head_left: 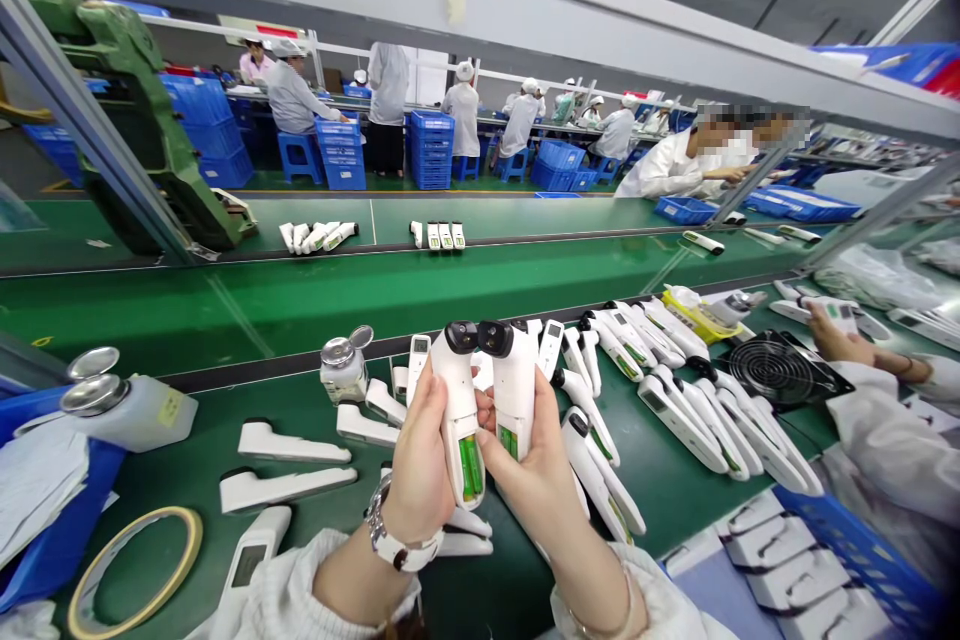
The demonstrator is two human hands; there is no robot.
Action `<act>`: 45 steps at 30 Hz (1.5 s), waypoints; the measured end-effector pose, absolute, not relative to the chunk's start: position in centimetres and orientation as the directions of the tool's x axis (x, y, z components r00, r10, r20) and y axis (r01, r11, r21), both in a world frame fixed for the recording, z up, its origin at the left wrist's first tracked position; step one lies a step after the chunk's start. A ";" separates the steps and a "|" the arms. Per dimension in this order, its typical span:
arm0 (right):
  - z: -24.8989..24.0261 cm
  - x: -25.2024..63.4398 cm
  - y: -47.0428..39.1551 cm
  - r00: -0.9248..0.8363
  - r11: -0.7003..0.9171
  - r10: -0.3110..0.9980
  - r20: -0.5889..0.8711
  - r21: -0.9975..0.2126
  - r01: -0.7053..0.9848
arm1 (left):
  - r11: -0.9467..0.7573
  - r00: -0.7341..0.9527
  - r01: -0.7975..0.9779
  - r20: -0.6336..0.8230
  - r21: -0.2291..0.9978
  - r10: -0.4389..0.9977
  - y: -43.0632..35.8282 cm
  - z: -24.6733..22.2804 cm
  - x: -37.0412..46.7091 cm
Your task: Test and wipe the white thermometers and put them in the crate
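My left hand (420, 455) is closed around a white infrared thermometer (454, 390) with a black sensor head. Its battery bay is uncovered and shows green batteries (470, 468). In my right hand (536, 480) is a second white thermometer (513, 385), held upright beside the first, with green batteries also showing under my thumb. The two black heads meet or nearly meet at the top. Below and around my hands, more white thermometers lie on the green bench (330, 550). Left of my hands lie two thermometers (289, 488) on their sides.
At left are a roll of tape (139, 570), a solvent bottle (127, 410) and a blue bin (82, 520). A small dispenser bottle (343, 368) stands by the belt (225, 295). Many thermometers (686, 420), a black fan (784, 370) and a co-worker's hand (840, 335) are at right.
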State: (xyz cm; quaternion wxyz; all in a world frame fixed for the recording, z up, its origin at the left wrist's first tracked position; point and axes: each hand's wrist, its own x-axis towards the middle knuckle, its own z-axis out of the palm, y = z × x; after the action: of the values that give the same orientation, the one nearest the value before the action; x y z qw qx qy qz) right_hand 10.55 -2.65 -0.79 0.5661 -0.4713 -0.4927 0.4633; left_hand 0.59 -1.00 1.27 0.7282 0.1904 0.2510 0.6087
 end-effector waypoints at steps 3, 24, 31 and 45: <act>-0.7 10.6 -2.6 0.078 0.124 0.990 0.118 -0.989 -0.083 | 0.190 0.140 -0.797 -0.130 0.573 0.982 -0.9 1.2 0.6; -5.8 14.3 8.2 0.034 -0.021 0.999 0.002 -0.758 0.652 | -0.002 -0.146 -0.820 -0.206 0.573 0.968 1.6 2.1 -4.3; -6.1 13.5 11.0 -0.045 -0.044 0.992 -0.115 -0.674 0.738 | 0.005 -0.153 -0.838 -0.245 0.546 0.957 1.8 2.5 -4.9; 2.1 8.8 2.5 -0.327 0.389 0.899 0.293 -0.875 0.287 | 0.032 -0.093 -0.857 -0.216 0.514 0.972 1.8 1.2 -2.8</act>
State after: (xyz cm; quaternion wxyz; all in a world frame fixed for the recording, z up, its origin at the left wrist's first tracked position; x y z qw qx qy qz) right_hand 8.80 2.53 2.10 0.4115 -0.4088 -0.7248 0.3718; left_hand -2.76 1.75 1.23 0.6649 0.1058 0.2716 0.6877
